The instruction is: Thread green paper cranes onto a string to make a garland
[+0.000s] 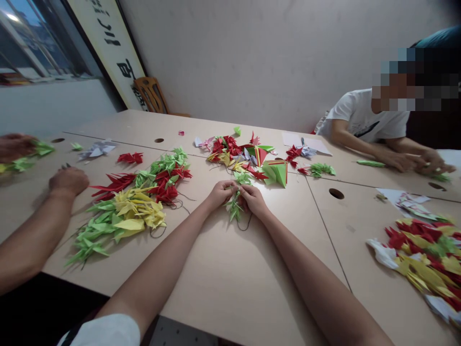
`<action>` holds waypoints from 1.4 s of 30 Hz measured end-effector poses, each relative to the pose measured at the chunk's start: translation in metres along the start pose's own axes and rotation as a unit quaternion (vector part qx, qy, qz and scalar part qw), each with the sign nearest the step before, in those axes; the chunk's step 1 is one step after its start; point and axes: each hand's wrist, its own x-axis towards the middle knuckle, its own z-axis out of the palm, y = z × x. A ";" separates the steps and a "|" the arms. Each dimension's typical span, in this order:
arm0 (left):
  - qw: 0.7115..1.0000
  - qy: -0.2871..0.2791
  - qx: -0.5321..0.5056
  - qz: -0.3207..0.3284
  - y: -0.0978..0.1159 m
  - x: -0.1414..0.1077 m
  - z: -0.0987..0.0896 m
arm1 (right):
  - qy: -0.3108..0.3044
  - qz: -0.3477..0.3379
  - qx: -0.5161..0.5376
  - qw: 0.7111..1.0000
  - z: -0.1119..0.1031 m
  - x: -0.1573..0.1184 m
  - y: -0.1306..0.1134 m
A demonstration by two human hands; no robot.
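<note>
In the middle of the table, my left hand [221, 194] and my right hand [254, 199] meet with fingers pinched together. Between them are green folded paper cranes [235, 209], held in both hands. A dark thread [246, 228] loops down beside my right hand onto the tabletop. Just beyond my fingers lies another bit of green folded paper [243, 178]. Left of my left forearm rests a large bunch of strung paper cranes in yellow [139, 209], green [95, 235] and red [167, 192].
Mixed folded papers [226, 146] and green paper sheets [275, 173] lie ahead. Another colourful heap [428, 254] is at right. A co-worker's arm [54, 211] reaches in from the left. Across the table, a person in a white shirt [360, 113] handles green paper. The table has cable holes [336, 193].
</note>
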 end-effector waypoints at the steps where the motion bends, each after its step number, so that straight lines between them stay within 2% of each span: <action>1: 1.000 0.013 -0.021 0.000 0.000 0.000 0.002 | 0.002 -0.001 0.009 1.000 0.000 0.000 -0.001; 5: 0.995 0.053 -0.085 -0.001 0.001 0.000 0.008 | 0.019 0.002 0.049 0.999 0.005 -0.001 -0.003; 12: 0.989 0.070 -0.131 0.003 0.000 -0.001 0.010 | 0.033 -0.011 0.073 0.997 0.011 -0.004 -0.007; 22: 0.988 0.126 -0.085 0.036 0.000 0.000 0.016 | 0.070 -0.016 0.060 0.996 0.016 -0.005 -0.004; 33: 0.985 0.144 -0.083 0.050 0.000 -0.001 0.016 | 0.080 -0.013 0.052 0.995 0.020 -0.005 -0.007; 36: 0.987 0.109 -0.109 0.033 0.001 -0.001 0.013 | 0.050 -0.007 0.055 0.997 0.015 -0.005 -0.008; 42: 0.981 -0.046 -0.179 -0.053 0.004 -0.002 -0.005 | -0.087 0.036 0.067 0.993 -0.004 -0.005 -0.015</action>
